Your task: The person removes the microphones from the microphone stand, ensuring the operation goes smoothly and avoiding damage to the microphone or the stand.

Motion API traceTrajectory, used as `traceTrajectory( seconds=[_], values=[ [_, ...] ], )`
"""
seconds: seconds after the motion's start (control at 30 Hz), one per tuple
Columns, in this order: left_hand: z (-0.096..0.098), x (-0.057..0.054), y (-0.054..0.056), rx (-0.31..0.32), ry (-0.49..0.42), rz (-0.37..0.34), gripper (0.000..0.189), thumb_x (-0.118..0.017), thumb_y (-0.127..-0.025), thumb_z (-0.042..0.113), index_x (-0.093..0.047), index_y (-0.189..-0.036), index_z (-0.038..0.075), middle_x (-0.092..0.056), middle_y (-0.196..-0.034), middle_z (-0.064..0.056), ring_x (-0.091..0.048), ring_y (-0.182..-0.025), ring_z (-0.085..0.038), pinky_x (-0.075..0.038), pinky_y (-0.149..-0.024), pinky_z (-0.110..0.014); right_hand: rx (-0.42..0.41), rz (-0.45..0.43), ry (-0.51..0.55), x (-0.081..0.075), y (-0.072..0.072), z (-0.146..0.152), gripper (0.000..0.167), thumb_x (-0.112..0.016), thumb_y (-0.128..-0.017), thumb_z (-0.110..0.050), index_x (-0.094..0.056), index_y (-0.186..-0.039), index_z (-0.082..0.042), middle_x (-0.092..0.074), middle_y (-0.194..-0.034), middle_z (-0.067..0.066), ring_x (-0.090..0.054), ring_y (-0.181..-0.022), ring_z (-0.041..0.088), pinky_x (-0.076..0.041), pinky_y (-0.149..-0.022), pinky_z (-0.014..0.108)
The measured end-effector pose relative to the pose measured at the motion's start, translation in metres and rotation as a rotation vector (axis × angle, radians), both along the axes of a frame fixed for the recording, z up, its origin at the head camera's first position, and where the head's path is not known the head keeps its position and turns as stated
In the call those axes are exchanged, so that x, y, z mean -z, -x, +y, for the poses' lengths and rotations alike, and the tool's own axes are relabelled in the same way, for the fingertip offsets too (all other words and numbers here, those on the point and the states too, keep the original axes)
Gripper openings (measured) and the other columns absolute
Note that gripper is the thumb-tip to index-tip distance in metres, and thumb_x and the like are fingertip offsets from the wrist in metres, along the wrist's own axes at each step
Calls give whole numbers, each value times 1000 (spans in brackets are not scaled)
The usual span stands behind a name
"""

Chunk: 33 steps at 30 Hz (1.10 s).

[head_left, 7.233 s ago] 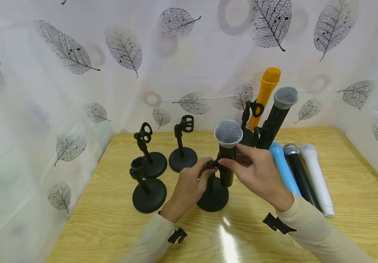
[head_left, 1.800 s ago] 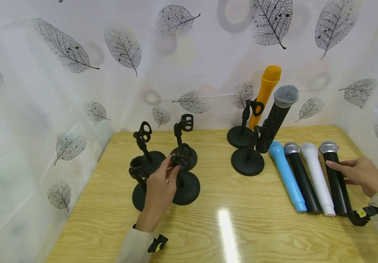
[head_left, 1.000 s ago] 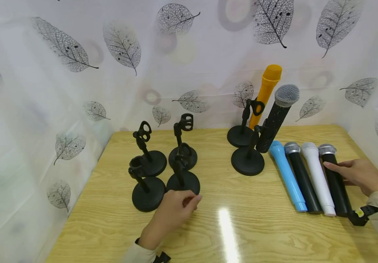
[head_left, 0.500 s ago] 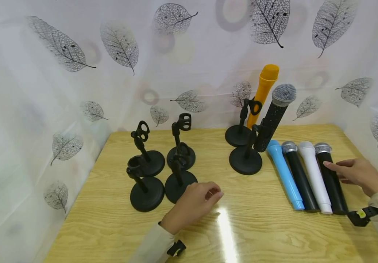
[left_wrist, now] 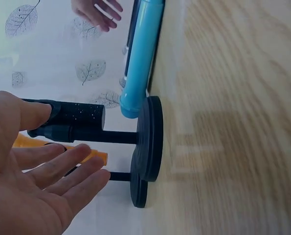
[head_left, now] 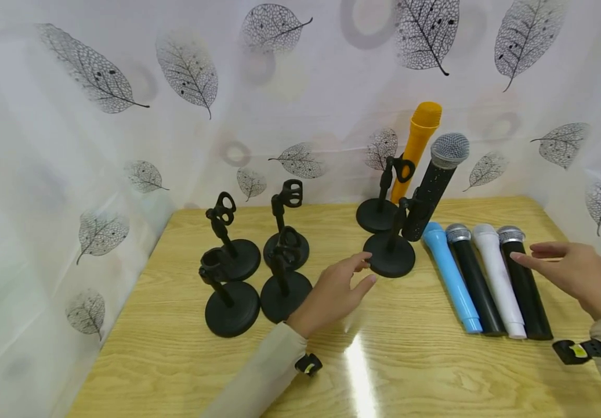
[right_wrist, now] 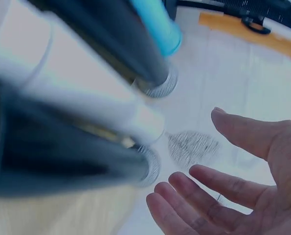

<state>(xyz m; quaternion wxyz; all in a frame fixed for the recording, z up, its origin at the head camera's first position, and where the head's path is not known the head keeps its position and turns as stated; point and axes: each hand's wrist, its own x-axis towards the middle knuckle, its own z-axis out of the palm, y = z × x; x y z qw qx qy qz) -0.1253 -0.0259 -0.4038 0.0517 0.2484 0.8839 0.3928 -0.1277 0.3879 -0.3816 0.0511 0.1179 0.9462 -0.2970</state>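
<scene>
My left hand (head_left: 334,293) is empty over the middle of the table, fingers spread. Its fingertips point at a stand holding a speckled black microphone (head_left: 433,194); the left wrist view shows that stand's round base (left_wrist: 150,139) beyond the fingers. On the right, my right hand (head_left: 574,276) hovers with loose fingers beside the outermost black microphone (head_left: 527,290). The right wrist view shows a gap between that hand and the microphones. In the same row lie a white microphone (head_left: 501,284), another black microphone (head_left: 475,284) and a light blue microphone (head_left: 453,281).
Several black desk stands with empty clips, including the front-right one (head_left: 285,296) and front-left one (head_left: 232,310), stand grouped on the left. A yellow microphone (head_left: 416,151) leans in a stand (head_left: 376,215) at the back. A leaf-print curtain (head_left: 300,104) borders the wooden table (head_left: 394,371).
The black microphone both hands held on a stand now lies at the row's right end; its stand joined the left group. My left hand has moved right; my right hand has released the microphone.
</scene>
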Motion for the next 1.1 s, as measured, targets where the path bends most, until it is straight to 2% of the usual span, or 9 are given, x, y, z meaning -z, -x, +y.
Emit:
traceTrajectory(
  seconds=[0.17,0.27,0.37,0.57,0.7,0.9,1.1],
  values=[
    [19,0,17,-32,-64,-1,56,-54,-106,39,-42,-154,13,-58,-143,-6,-54,-131,-14,-45,-106,-36,-59,86,-8,-4,-1,-22,77,-64,-98,-49,-50,-134,18,-41,-136,47,-49,-115,62,-47,-80,66],
    [28,2,28,-52,-112,28,56,-55,-106,37,-41,-154,12,-55,-146,-9,-53,-133,-16,-44,-108,-35,-99,141,-15,-7,-2,-37,72,-68,-96,-46,-56,-130,16,-49,-132,44,-57,-110,57,-53,-75,59],
    [36,3,38,-70,-149,62,57,-55,-106,36,-39,-155,11,-53,-148,-10,-51,-134,-17,-43,-108,-36,-145,191,-23,-9,-5,-50,66,-73,-94,-43,-61,-127,13,-60,-122,39,-64,-102,51,-56,-66,46],
    [47,4,52,-104,-181,58,60,-54,-106,38,-35,-157,13,-46,-155,-5,-45,-140,-18,-40,-112,-39,-235,228,-20,-15,-11,-71,61,-75,-93,-39,-63,-127,10,-62,-121,36,-65,-101,50,-55,-63,34],
    [56,2,61,-106,-192,70,61,-54,-106,39,-35,-157,13,-46,-154,-5,-48,-137,-20,-42,-110,-39,-259,255,3,-17,-14,-86,59,-76,-93,-37,-63,-127,9,-62,-125,34,-66,-103,50,-57,-65,34],
    [71,-5,71,-112,-205,105,56,-55,-106,37,-42,-153,11,-54,-147,-5,-54,-130,-18,-45,-106,-34,-288,269,43,-18,-19,-107,58,-76,-93,-37,-64,-129,7,-63,-125,31,-67,-102,49,-56,-76,54],
    [84,-8,78,-129,-188,94,54,-54,-105,40,-48,-148,8,-58,-142,-6,-58,-126,-16,-48,-102,-31,-323,326,47,-17,-22,-122,54,-77,-92,-34,-65,-127,6,-66,-123,29,-69,-99,45,-56,-78,54]
  ],
)
